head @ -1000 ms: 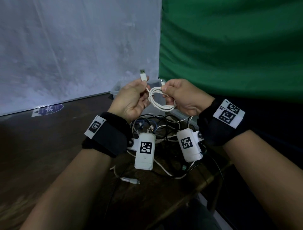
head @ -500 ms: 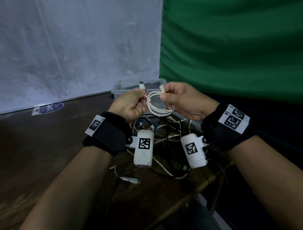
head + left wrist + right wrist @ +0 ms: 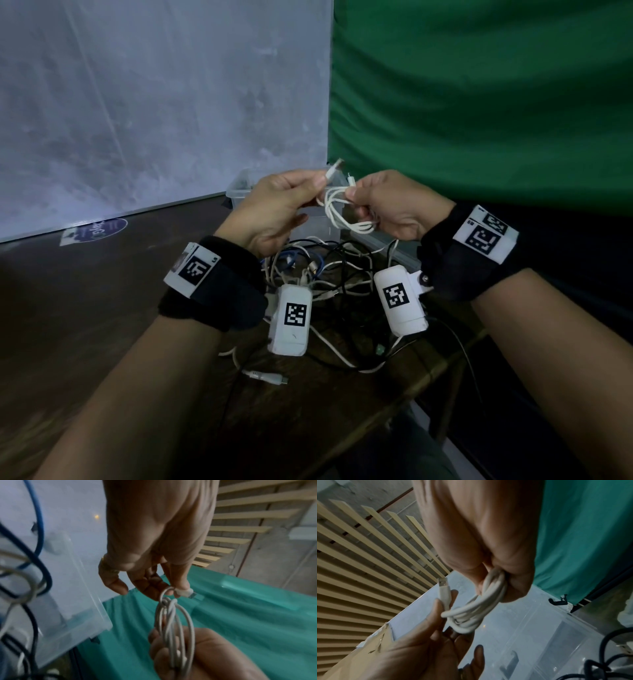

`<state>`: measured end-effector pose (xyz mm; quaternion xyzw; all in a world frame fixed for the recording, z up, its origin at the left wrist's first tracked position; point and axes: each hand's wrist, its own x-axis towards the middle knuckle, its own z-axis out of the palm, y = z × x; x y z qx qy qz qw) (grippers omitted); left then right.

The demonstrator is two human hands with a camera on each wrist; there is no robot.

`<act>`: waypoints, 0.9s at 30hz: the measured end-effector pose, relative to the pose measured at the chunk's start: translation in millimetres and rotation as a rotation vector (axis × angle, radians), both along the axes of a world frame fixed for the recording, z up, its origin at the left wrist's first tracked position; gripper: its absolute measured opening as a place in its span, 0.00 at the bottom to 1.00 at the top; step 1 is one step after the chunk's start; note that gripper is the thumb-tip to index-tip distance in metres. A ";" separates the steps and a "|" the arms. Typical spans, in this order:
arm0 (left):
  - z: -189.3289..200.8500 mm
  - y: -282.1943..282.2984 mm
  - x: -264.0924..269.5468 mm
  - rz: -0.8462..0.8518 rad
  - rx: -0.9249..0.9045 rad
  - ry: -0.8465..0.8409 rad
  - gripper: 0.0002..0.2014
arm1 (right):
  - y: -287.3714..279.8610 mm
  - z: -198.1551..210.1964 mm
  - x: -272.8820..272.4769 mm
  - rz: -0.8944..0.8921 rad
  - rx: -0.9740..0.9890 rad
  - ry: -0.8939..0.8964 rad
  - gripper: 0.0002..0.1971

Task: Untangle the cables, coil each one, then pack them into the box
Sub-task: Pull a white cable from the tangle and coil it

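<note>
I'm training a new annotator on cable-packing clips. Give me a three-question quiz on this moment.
1. True or false: the white cable is already in the clear box.
2. Which hand pinches the cable's plug?
A. left hand
B. right hand
C. neither
3. Fill in: the remaining cables lie in a tangled ____ on the table.

Key: 1 false, both hands hold it above the table; 2 A, the right hand grips the coiled loops; 3 pile.
</note>
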<state>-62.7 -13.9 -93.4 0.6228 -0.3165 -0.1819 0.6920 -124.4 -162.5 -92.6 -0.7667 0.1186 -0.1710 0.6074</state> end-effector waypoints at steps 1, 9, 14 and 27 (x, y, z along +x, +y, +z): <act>0.4 1.2 -0.9 0.004 0.033 -0.042 0.05 | -0.2 0.0 -0.8 0.009 0.001 0.002 0.14; -1.2 5.1 5.3 0.107 0.123 -0.211 0.07 | 2.1 3.0 -8.2 0.132 0.131 -0.016 0.13; -10.9 0.1 12.0 0.184 0.189 -0.285 0.09 | 1.0 11.2 -8.9 0.151 0.167 -0.051 0.14; -5.4 0.9 13.9 -0.017 -0.079 0.007 0.05 | 0.3 7.1 -9.2 0.058 0.180 -0.063 0.15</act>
